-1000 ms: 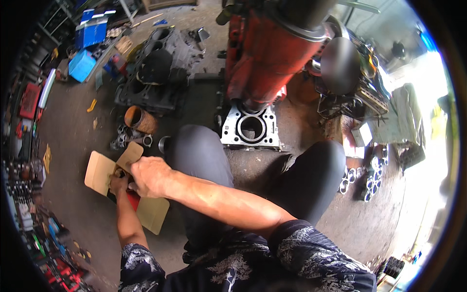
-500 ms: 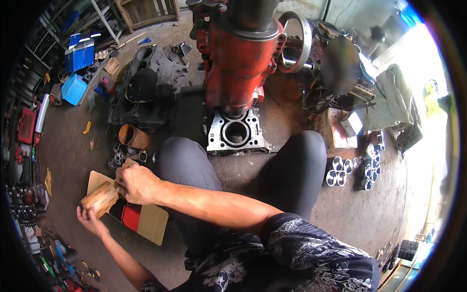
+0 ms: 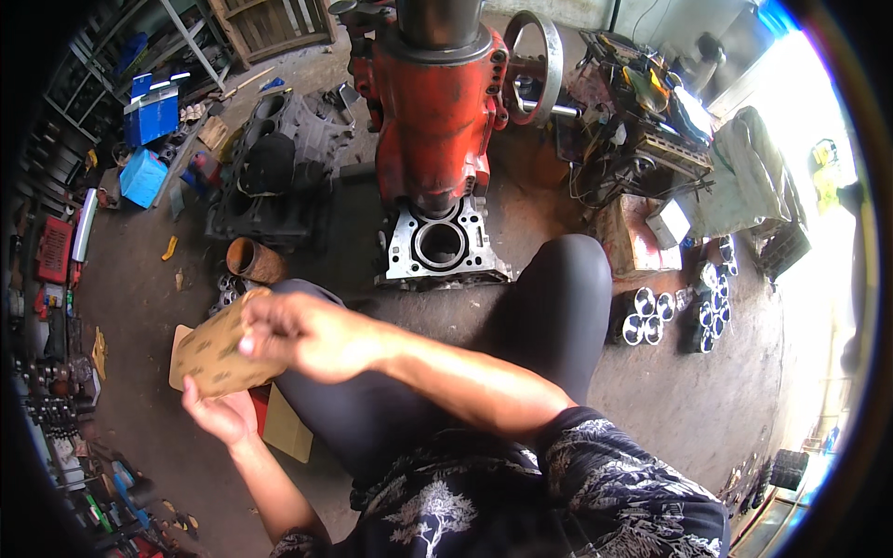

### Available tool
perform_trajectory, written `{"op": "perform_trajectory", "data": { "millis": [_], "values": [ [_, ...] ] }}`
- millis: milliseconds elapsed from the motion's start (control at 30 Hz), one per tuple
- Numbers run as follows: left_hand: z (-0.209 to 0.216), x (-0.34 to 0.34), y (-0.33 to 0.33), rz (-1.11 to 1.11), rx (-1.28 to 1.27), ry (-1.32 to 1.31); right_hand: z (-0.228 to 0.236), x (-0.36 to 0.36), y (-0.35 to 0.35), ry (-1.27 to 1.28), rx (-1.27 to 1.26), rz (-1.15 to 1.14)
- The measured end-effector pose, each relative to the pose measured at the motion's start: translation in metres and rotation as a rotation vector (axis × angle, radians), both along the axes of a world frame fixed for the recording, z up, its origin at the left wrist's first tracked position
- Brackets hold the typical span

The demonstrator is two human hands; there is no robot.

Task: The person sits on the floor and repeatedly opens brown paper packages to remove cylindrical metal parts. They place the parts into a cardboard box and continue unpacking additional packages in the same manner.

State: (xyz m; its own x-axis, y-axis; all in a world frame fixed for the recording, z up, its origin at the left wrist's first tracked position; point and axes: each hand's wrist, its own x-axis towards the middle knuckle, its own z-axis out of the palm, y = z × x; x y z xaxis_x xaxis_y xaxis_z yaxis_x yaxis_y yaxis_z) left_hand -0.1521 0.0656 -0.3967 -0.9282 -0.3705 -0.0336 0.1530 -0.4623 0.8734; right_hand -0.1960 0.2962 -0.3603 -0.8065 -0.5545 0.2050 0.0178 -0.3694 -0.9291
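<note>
A: Biggest first: what's different with the red machine [image 3: 433,112]?
B: It sits further left in the view than a second ago and looks more upright. The handwheel on its right side shows clearly, too

A: And the engine blocks?
B: The dark engine block [image 3: 270,177] lies on the floor to the left of the machine, as before. The silver metal block [image 3: 442,244] is under the machine's lower end, its round bore facing up

A: The cardboard box [image 3: 286,426]?
B: It stands by the person's left leg with flaps spread, and is more covered than earlier. Only some flaps and a bit of red show around the hands

A: Where's the brown paper packet [image 3: 216,358]?
B: Up in front of the box, tilted. A second ago it couldn't be made out and the left hand was down in the box; half a second ago it was out, looking narrower. Its broad, dark-marked side faces us now

A: The grip?
B: The left hand [image 3: 220,416] grips the lower edge, thumb in front, fingers hidden behind. The right hand [image 3: 312,339] has come across the packet's right end, fingers bent; it's blurred, so I can't tell whether it's pinching the paper
</note>
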Motion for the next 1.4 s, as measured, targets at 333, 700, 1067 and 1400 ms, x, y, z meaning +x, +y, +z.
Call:
{"op": "perform_trajectory", "data": {
  "millis": [333,700,1067,1400],
  "values": [
    [0.03,-0.009,-0.001,-0.475,-0.1,-0.065,-0.029,-0.027,0.038,-0.194,-0.221,0.08],
    [0.039,-0.017,0.011,-0.528,-0.061,-0.205,-0.007,-0.02,0.056,-0.145,-0.075,-0.338],
    [-0.002,-0.008,-0.02,-0.334,0.341,0.05,-0.037,-0.027,0.03,-0.212,-0.266,-0.388],
    [-0.008,-0.014,-0.015,-0.217,-0.149,0.009,-0.041,-0.029,0.02,0.037,-0.149,-0.585]
  ]
}}
